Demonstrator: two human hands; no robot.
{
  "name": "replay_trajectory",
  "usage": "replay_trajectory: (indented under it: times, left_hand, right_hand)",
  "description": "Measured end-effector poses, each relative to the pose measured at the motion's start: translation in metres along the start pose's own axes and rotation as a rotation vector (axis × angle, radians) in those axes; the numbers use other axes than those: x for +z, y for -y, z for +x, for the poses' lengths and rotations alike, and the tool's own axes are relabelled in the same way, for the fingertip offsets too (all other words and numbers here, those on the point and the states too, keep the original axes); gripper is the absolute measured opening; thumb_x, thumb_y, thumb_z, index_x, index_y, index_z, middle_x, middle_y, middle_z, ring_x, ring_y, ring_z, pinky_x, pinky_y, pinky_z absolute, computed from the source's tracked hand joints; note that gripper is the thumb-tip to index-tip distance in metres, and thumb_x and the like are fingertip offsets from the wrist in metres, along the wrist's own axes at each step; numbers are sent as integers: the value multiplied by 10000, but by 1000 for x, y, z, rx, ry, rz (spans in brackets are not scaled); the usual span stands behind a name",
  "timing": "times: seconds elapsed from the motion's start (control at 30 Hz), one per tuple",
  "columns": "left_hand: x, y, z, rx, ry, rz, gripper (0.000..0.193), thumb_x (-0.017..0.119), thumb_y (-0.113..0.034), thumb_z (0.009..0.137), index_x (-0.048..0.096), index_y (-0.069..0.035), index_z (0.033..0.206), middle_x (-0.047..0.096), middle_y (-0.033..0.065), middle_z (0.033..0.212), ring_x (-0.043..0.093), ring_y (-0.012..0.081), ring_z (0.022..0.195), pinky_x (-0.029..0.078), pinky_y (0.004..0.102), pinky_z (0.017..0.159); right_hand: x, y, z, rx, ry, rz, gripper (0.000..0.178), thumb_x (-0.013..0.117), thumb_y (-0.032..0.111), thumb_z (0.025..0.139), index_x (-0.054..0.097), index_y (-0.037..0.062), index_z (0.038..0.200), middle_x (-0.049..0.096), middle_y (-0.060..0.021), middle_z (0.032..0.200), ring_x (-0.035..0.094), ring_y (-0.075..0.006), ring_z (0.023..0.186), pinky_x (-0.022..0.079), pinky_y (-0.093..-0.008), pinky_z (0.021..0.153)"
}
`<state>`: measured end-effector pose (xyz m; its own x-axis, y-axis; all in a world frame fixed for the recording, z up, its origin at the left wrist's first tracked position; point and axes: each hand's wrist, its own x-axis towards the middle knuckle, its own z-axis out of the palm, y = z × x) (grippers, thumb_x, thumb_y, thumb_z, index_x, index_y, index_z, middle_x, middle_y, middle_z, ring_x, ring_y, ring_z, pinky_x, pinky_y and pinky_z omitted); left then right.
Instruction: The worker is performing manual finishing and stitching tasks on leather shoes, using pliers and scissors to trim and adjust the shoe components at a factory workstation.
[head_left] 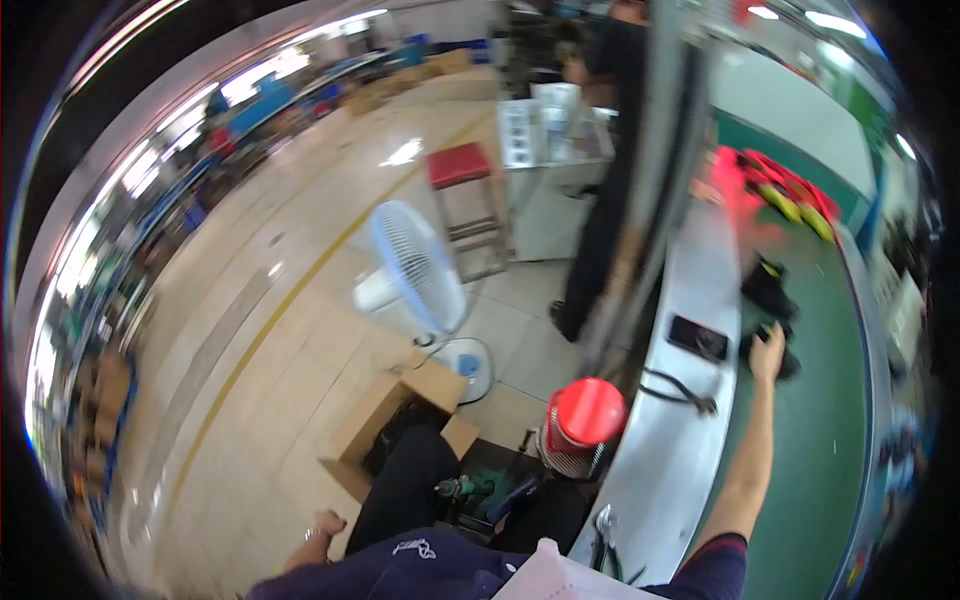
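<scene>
My right hand is stretched far out over the green conveyor belt and lies against a black part. Blur hides whether the fingers close on it. A second black part lies just beyond on the belt. My left hand hangs low beside my left thigh with fingers loosely apart and nothing in it. A black phone lies on the grey metal rail, just left of my right hand.
A black cable crosses the rail. A red-topped round stool, a white floor fan and an open cardboard box stand to my left. Red and yellow items sit farther up the belt. A person in black stands beyond.
</scene>
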<state>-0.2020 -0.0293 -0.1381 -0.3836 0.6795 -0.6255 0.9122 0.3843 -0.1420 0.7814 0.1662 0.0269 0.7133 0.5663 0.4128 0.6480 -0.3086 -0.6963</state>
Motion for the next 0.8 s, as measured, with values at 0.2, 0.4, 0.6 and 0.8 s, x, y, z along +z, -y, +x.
replay_trajectory:
  times: [0.2, 0.4, 0.6, 0.8]
  left_hand:
    - [3, -17, -37, -5, -129, -219, 459, 625, -336, 714, 682, -25, 1046, 625, 270, 1098, 522, 397, 1122, 431, 428, 993]
    - [7, -32, -44, 54, -138, -320, 443, 625, -303, 717, 672, -1, 1038, 613, 279, 1111, 508, 399, 1152, 448, 435, 975]
    - [-19, -30, -6, 227, -351, -189, 270, 565, -193, 803, 631, -6, 987, 600, 250, 1073, 581, 406, 990, 492, 474, 853]
    - [-212, -179, -60, 929, -787, -497, 174, 568, -94, 876, 622, -21, 1024, 638, 209, 1028, 609, 407, 914, 494, 435, 807]
  right_hand:
    - [50, -19, 35, 15, 109, -398, 470, 596, 305, 905, 521, -17, 1239, 555, -250, 1176, 524, -411, 1103, 441, -457, 922]
    - [-4, -60, 24, -14, -111, -418, 417, 518, 337, 943, 573, 9, 1195, 582, -229, 1140, 547, -418, 1052, 436, -475, 891]
    - [-147, -97, -18, 272, -28, -32, 508, 529, 380, 962, 512, 15, 1315, 562, -138, 1271, 571, -233, 1076, 514, -350, 784]
    - [-231, 171, -159, 57, 33, -27, 365, 567, 320, 963, 644, -15, 1086, 507, 44, 710, 439, -59, 654, 354, -239, 524]
